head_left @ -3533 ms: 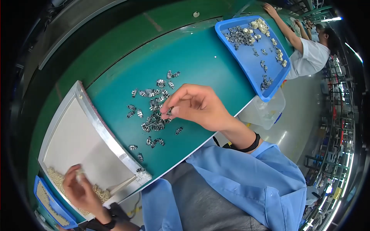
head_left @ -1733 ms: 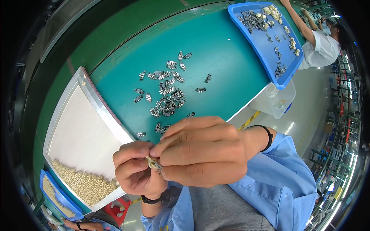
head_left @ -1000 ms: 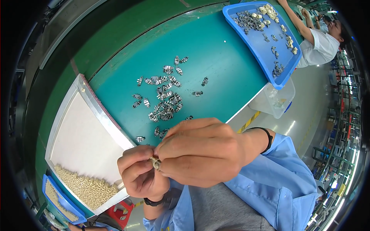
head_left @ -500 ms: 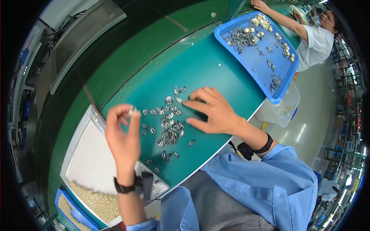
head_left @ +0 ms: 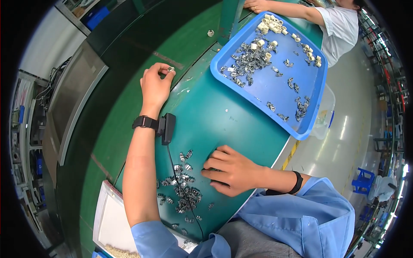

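Observation:
Out over the green surface past the bench's far edge, my left hand (head_left: 155, 86) is closed, pinching a small pale ring (head_left: 171, 69) with a shiny metal piece in it between thumb and fingertips. My right hand (head_left: 230, 170) rests low over the teal bench with its fingers curled inward. Its fingertips are partly hidden, so whatever they hold cannot be made out. Just left of them lies a loose pile of small shiny metal clips (head_left: 188, 198), with a few strays around it. A cable from the left wrist's black device (head_left: 167, 129) crosses the pile.
A blue tray (head_left: 254, 102) at the far right holds metal clips and cream rings (head_left: 272, 23). Another ring-shaped part (head_left: 210, 33) lies on the green surface. A white box (head_left: 100, 215) with small beige pieces stands lower left. Another person's arm (head_left: 292, 9) reaches behind the tray.
My left hand has moved up and away from beside the pile to beyond the bench edge, carrying the ring. My right hand's fingers have curled in. The view has shifted.

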A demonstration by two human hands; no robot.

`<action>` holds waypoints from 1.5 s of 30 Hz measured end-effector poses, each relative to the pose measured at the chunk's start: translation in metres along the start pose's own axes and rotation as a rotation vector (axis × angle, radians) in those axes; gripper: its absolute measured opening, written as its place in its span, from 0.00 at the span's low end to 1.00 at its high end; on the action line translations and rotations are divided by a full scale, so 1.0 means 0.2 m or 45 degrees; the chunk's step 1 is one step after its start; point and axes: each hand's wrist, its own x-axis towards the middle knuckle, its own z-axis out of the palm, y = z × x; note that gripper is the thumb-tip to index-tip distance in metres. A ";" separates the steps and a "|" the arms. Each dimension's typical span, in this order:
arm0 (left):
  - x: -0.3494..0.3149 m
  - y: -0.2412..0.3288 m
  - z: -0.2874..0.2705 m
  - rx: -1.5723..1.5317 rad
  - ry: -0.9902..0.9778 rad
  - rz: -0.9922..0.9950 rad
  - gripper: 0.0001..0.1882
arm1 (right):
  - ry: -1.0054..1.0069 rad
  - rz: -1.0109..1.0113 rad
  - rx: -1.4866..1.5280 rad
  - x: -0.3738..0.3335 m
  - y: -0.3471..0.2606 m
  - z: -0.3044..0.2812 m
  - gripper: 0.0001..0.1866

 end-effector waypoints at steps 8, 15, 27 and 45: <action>-0.10 0.10 -0.10 0.197 0.075 0.115 0.24 | 0.032 0.042 0.088 -0.05 -0.02 0.00 0.10; -0.85 0.60 -1.01 0.204 0.098 0.000 0.17 | 0.061 -0.062 -0.079 -0.10 0.03 -0.05 0.09; -2.87 -0.19 -2.08 1.001 0.837 -0.861 0.11 | 0.167 0.078 -0.080 -0.02 -0.06 0.00 0.07; -3.28 -0.89 -2.38 1.420 0.577 -0.529 0.10 | 0.159 0.308 0.391 0.09 -0.18 0.07 0.03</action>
